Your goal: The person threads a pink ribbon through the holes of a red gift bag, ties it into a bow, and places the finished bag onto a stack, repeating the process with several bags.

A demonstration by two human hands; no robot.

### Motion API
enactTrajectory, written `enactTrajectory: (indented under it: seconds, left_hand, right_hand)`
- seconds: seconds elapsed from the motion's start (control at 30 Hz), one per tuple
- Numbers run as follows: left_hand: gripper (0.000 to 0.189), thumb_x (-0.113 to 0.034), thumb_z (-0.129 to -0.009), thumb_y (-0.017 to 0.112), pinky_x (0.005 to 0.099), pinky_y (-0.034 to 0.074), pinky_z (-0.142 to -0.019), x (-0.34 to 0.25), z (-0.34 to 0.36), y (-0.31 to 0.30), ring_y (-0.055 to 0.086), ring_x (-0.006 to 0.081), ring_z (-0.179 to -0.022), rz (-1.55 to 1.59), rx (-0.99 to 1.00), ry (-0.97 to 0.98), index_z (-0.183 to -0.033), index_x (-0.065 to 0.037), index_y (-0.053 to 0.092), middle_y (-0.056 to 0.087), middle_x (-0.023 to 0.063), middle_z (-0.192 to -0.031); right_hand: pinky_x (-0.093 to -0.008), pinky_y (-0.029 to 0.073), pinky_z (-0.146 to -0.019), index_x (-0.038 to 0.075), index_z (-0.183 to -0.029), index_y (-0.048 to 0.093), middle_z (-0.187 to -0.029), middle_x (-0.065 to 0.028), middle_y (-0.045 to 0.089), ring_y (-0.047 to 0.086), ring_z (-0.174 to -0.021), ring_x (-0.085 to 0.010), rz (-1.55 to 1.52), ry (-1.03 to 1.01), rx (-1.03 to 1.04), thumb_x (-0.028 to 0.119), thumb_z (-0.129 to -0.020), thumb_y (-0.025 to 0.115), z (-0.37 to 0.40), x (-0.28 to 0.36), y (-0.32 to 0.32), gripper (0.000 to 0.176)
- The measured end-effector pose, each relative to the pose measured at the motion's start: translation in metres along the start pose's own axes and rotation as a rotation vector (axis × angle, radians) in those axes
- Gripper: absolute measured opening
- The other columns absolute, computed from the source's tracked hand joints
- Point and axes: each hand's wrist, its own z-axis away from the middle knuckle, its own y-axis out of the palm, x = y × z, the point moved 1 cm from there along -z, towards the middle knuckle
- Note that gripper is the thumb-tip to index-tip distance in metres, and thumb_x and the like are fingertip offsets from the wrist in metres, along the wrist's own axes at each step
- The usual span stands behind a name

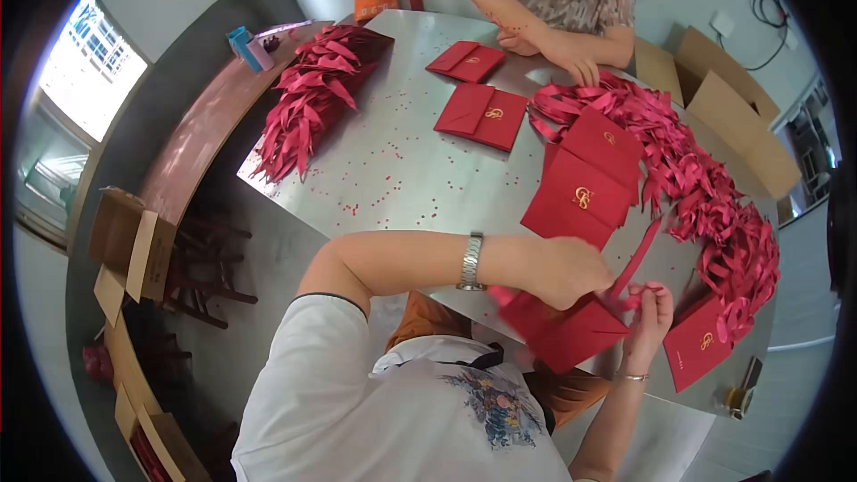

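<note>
Close to my body, a red paper gift bag (576, 339) is tilted at the table's near edge. Above its upper edge, my left hand (567, 272) is closed, its fingertips at the lower end of a red ribbon (638, 257) that rises toward the upper right. That hand is slightly blurred and its fingertips are partly hidden. On the bag's right side my right hand (650, 321) is closed in a pinch on a pinkish-red ribbon piece (630, 300). Just beyond lie overlapping red bags (580, 196) with gold emblems.
A long heap of ribboned bags (696, 187) curves along the right; another (308, 98) lies at the far left. Two flat bags (482, 114) (466, 62) rest on the metal table (375, 125), among scattered red dots. A co-worker (562, 9) sits opposite. Cardboard boxes (741, 116) stand behind.
</note>
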Motion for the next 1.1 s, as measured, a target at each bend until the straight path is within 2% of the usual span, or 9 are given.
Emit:
enactTrajectory:
  seconds: [0.17,0.27,0.4,0.47,0.57,0.63,0.73,0.83,1.1]
  left_hand:
    - [0.017,-0.006,-0.073,0.061,0.0407,0.048,-0.076,-0.036,0.039,-0.050,0.058,0.0332,-0.093,-0.095,-0.242,0.019,-0.089,-0.003,0.056,0.059,0.0144,-0.094]
    - [0.016,-0.013,-0.072,0.059,0.0369,0.050,-0.081,-0.026,0.050,-0.019,0.058,0.0277,-0.095,-0.283,-0.669,0.324,-0.086,-0.006,0.053,0.056,0.0105,-0.095]
    - [0.017,-0.012,-0.074,0.063,0.0459,0.044,-0.096,0.019,0.079,0.050,0.058,0.0305,-0.109,-0.478,-0.355,0.132,-0.090,-0.006,0.061,0.059,0.0150,-0.118]
    - [0.023,-0.007,-0.072,0.067,0.0503,0.040,-0.101,0.027,0.092,0.065,0.056,0.0322,-0.114,-0.286,-0.348,0.014,-0.096,-0.007,0.065,0.057,0.0163,-0.127]
    - [0.031,-0.002,-0.072,0.068,0.0439,0.043,-0.098,0.029,0.084,0.064,0.055,0.0356,-0.114,-0.060,-0.533,-0.128,-0.103,-0.007,0.067,0.059,0.0172,-0.121]
    - [0.027,-0.005,-0.077,0.067,0.0427,0.046,-0.093,0.029,0.060,0.064,0.056,0.0373,-0.107,-0.039,-0.624,-0.147,-0.105,-0.004,0.065,0.061,0.0185,-0.114]
    - [0.033,-0.014,-0.079,0.071,0.0445,0.048,-0.084,0.038,0.030,0.066,0.059,0.0376,-0.093,-0.165,-0.652,-0.425,-0.107,0.002,0.062,0.062,0.0184,-0.102]
    - [0.035,-0.014,-0.077,0.072,0.0438,0.048,-0.083,0.044,0.019,0.064,0.059,0.0367,-0.092,-0.071,-0.545,-0.573,-0.107,0.001,0.062,0.063,0.0177,-0.097]
    - [0.027,-0.006,-0.078,0.068,0.0410,0.050,-0.078,0.048,0.015,0.059,0.064,0.0342,-0.089,0.302,-0.577,-0.552,-0.103,0.001,0.063,0.066,0.0184,-0.093]
  right_hand:
    - [-0.0266,0.046,-0.082,0.003,-0.109,0.057,-0.090,-0.0042,0.062,0.058,-0.090,-0.0126,0.141,-0.061,-0.254,0.010,-0.101,0.050,0.007,-0.002,0.003,0.013]
    - [-0.0249,0.045,-0.083,0.002,-0.110,0.057,-0.093,-0.0030,0.061,0.055,-0.090,-0.0099,0.188,-0.170,-0.407,0.014,-0.103,0.046,0.011,0.007,0.020,0.018]
    - [-0.0206,0.043,-0.061,0.005,-0.110,0.060,-0.085,-0.0003,0.060,0.053,-0.070,-0.0068,0.362,-0.020,-0.287,0.018,-0.103,0.048,0.027,0.025,0.035,0.019]
    - [-0.0224,0.045,-0.062,0.003,-0.108,0.062,-0.084,-0.0019,0.060,0.054,-0.069,-0.0083,0.454,-0.054,-0.133,0.012,-0.099,0.053,0.036,0.015,0.045,0.015]
    - [-0.0303,0.051,-0.068,0.001,-0.109,0.063,-0.089,-0.0125,0.065,0.064,-0.075,-0.0233,0.775,-0.262,0.122,0.004,-0.092,0.059,0.039,0.004,0.069,0.017]
    - [-0.0355,0.053,-0.073,0.002,-0.114,0.062,-0.095,-0.0178,0.066,0.066,-0.085,-0.0322,0.803,-0.302,0.075,0.004,-0.090,0.061,0.040,-0.004,0.082,0.024]
    - [-0.0383,0.053,-0.072,0.003,-0.112,0.061,-0.093,-0.0158,0.068,0.067,-0.084,-0.0325,0.801,-0.066,0.035,0.007,-0.088,0.063,0.042,-0.016,0.085,0.024]
    - [-0.0391,0.054,-0.070,0.003,-0.103,0.063,-0.091,-0.0151,0.068,0.067,-0.083,-0.0333,0.879,-0.195,0.018,0.008,-0.087,0.063,0.047,-0.023,0.085,0.016]
    - [-0.0389,0.053,-0.066,0.004,-0.093,0.064,-0.085,-0.0144,0.068,0.067,-0.075,-0.0325,0.877,-0.285,-0.030,0.008,-0.084,0.065,0.020,-0.009,0.102,0.009]
